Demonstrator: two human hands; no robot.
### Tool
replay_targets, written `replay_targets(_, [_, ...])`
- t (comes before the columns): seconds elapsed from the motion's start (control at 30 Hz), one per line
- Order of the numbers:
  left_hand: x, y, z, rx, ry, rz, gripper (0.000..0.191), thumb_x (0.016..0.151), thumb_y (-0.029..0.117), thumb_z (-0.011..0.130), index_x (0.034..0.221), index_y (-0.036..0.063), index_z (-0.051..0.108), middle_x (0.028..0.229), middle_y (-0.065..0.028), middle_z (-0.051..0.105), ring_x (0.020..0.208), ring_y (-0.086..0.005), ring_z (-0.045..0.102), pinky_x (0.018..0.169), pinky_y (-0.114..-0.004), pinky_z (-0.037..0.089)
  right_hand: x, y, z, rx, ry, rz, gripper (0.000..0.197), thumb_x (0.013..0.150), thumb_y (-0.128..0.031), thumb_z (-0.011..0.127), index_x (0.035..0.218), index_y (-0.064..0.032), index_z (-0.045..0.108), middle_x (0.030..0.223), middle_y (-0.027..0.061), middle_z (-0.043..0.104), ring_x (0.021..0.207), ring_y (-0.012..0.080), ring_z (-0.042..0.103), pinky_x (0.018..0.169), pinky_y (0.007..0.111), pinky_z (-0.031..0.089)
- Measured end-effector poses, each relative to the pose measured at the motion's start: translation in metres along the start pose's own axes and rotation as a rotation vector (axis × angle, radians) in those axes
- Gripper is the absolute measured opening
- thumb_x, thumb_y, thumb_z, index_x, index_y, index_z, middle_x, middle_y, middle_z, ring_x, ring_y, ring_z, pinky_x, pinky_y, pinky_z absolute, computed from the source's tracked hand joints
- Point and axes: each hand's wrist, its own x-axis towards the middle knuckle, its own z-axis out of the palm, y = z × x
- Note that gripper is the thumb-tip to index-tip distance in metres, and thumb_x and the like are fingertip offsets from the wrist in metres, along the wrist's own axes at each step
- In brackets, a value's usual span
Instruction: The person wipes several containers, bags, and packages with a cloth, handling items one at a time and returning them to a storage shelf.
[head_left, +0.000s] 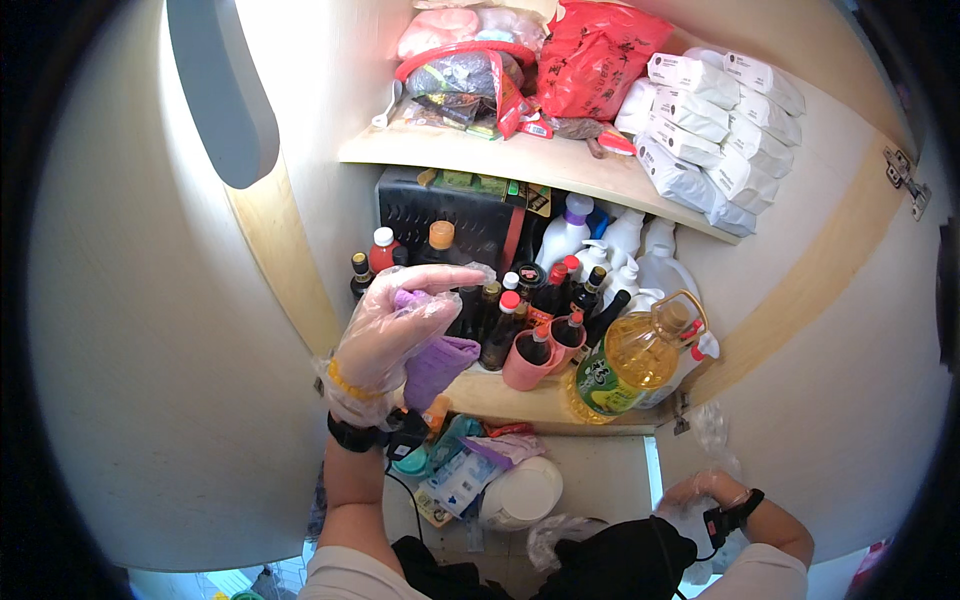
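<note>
My left hand (405, 322), in a clear plastic glove with a yellow band at the wrist, holds a folded purple cloth (439, 367) between thumb and palm. It is raised in front of the bottles on the middle cupboard shelf. My right hand (694, 491) is low at the right, near my body, with clear plastic about it; its fingers are partly hidden. Near the shelf's front edge stand a large bottle of yellow cooking oil (630, 364), dark sauce bottles with red caps (501, 334) and pink cups (527, 364) holding bottles.
White pump bottles (592, 259) and a black ribbed box (450, 214) stand farther back. The upper shelf (480, 154) bears a red plastic bag (596, 64) and stacked white tissue packs (690, 112). Below are a white tub (523, 491) and several packets (461, 480). Cupboard doors (172, 375) flank both sides.
</note>
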Motion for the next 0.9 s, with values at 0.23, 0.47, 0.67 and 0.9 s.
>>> replay_targets(0.23, [-0.004, 0.004, -0.005, 0.023, 0.024, 0.003, 0.042, 0.083, 0.016, 0.059, 0.117, -0.0088, 0.058, 0.064, 0.0056, 0.044, 0.056, -0.0023, 0.037, 0.053, -0.019, 0.032, -0.023, -0.065, -0.073, -0.36, 0.303, 0.085, 0.052, 0.083, -0.045, 0.061, 0.122, -0.011, 0.057, 0.112, 0.0184, 0.064, 0.102, 0.0358, 0.061, 0.087, 0.045, 0.048])
replay_targets(0.47, [0.001, 0.0, -0.006, -0.1, 0.001, 0.036, 0.037, 0.088, 0.009, 0.057, 0.121, -0.0068, 0.055, 0.068, 0.0105, 0.042, 0.059, 0.0025, 0.034, 0.053, -0.015, 0.026, -0.113, -0.172, -0.152, -0.485, 0.727, -0.202, 0.031, 0.089, -0.035, 0.055, 0.095, -0.0062, 0.064, 0.083, 0.0148, 0.066, 0.077, 0.032, 0.065, 0.072, 0.043, 0.051])
replay_targets(0.67, [-0.001, 0.003, -0.008, -0.162, 0.014, 0.054, 0.039, 0.089, 0.007, 0.055, 0.123, -0.011, 0.051, 0.068, 0.01, 0.038, 0.058, 0.0014, 0.031, 0.053, -0.015, 0.026, -0.236, -0.242, -0.181, -0.37, 0.947, -0.239, 0.031, 0.09, -0.034, 0.054, 0.102, -0.0078, 0.065, 0.088, 0.0098, 0.068, 0.082, 0.0285, 0.064, 0.078, 0.039, 0.05])
replay_targets(0.9, [0.003, -0.004, -0.011, -0.075, 0.071, 0.042, 0.038, 0.09, 0.011, 0.054, 0.122, -0.0096, 0.053, 0.067, 0.0078, 0.04, 0.059, -0.0005, 0.034, 0.053, -0.016, 0.028, -0.262, -0.214, -0.115, -0.681, 0.661, 0.066, 0.03, 0.089, -0.033, 0.059, 0.111, -0.0135, 0.065, 0.1, 0.0058, 0.066, 0.094, 0.0238, 0.062, 0.082, 0.038, 0.048])
